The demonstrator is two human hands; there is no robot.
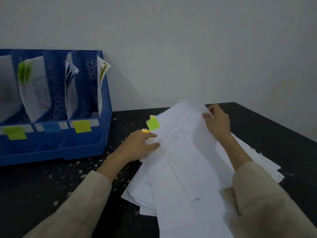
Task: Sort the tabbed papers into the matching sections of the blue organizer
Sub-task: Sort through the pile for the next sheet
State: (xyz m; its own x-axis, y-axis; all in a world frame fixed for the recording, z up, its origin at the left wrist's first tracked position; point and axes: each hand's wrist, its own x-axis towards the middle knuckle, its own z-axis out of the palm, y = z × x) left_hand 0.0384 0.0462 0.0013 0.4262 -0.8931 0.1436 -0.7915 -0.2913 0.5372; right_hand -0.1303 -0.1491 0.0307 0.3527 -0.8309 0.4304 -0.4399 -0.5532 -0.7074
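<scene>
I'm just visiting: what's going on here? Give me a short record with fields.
Setting: black speckled table against a pale wall
Organizer: blue organizer at left, papers standing in its sections, coloured labels on the front
Loose pile: white papers spread on the table
Lifted sheet: top sheet with a green tab
Right hand: grips the sheet's far edge
Left hand: fingers on the sheet near the tab
</scene>
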